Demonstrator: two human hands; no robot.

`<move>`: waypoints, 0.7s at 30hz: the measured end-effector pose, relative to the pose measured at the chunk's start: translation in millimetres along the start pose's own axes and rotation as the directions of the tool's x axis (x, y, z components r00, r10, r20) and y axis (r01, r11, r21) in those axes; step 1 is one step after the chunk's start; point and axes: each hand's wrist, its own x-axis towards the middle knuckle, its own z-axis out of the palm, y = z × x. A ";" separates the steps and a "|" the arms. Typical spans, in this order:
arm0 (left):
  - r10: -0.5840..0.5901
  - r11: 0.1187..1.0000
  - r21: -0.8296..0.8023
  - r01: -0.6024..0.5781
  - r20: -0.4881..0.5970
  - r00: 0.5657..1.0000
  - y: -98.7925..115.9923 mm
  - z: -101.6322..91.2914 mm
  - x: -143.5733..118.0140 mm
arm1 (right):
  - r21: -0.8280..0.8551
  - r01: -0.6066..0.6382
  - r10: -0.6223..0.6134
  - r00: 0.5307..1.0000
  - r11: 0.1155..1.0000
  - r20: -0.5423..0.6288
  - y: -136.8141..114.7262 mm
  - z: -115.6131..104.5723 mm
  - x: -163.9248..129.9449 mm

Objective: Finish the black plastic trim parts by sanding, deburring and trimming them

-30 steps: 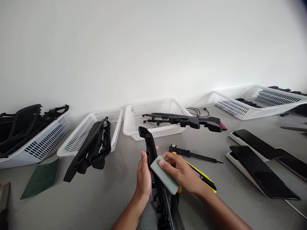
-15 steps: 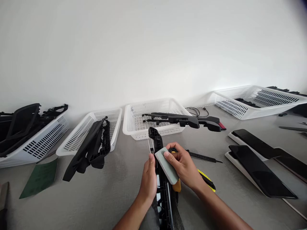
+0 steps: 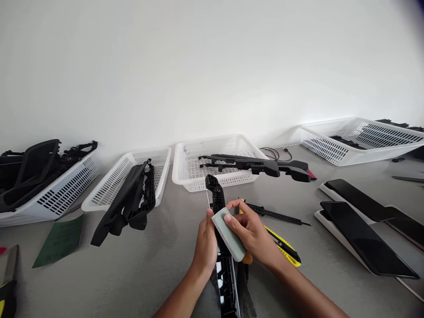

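Note:
My left hand (image 3: 204, 247) is wrapped round a long black plastic trim piece (image 3: 215, 192), which stands lengthwise before me with its ribbed side partly showing. A pale grey-green block (image 3: 230, 236), like a sanding block, is in my right hand (image 3: 253, 232), with the thumb on its face. The block lies tilted against the trim piece, close to my left thumb, and covers its middle. Under and beside my right hand lie a yellow utility knife (image 3: 285, 247) and a black caliper (image 3: 278, 215), both partly hidden.
Behind stand a white basket (image 3: 188, 180) and another white basket (image 3: 124, 160), each with black trim pieces across its rim. Further baskets stand far left and right. A green sheet (image 3: 61, 240) lies left, a saw-like blade (image 3: 11, 265) at the edge. Phones on stands (image 3: 367, 238) are right.
The block has slid slightly down and left along the trim piece with my right hand. The view has turned a little left, showing more of the blade at the left edge.

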 end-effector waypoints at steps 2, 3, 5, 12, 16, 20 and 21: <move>-0.010 0.999 -0.045 0.009 -0.025 1.000 3.1 -2.1 1.8 | -0.006 -0.028 0.029 0.995 1.000 0.093 -1.3 -0.9 -1.2; -0.009 0.997 -0.074 0.007 -0.028 1.000 5.8 -3.9 3.0 | -0.009 -0.048 0.049 0.990 0.999 0.134 -2.4 -1.5 -1.9; -0.005 0.993 -0.115 0.003 -0.018 1.000 11.7 -7.6 5.2 | -0.017 -0.081 0.082 0.980 0.997 0.182 -4.4 -3.4 -2.6; -0.050 0.991 -0.126 0.053 0.021 0.999 5.2 -5.7 3.1 | -0.182 0.012 -0.022 0.998 0.983 -0.052 1.4 -8.4 2.9; -0.068 0.994 -0.080 0.074 0.078 0.995 -6.3 4.7 -5.4 | -0.204 -0.001 -0.057 0.960 0.979 -0.276 5.6 -9.2 7.4; 0.010 0.999 -0.053 -0.001 0.176 0.984 -8.1 10.2 -11.9 | -0.136 -0.012 -0.042 0.921 0.991 -0.388 5.8 -10.7 10.2; 0.024 0.999 -0.042 -0.017 0.166 0.986 -7.3 9.8 -11.6 | -0.131 -0.012 -0.038 0.926 0.991 -0.375 6.2 -10.4 10.3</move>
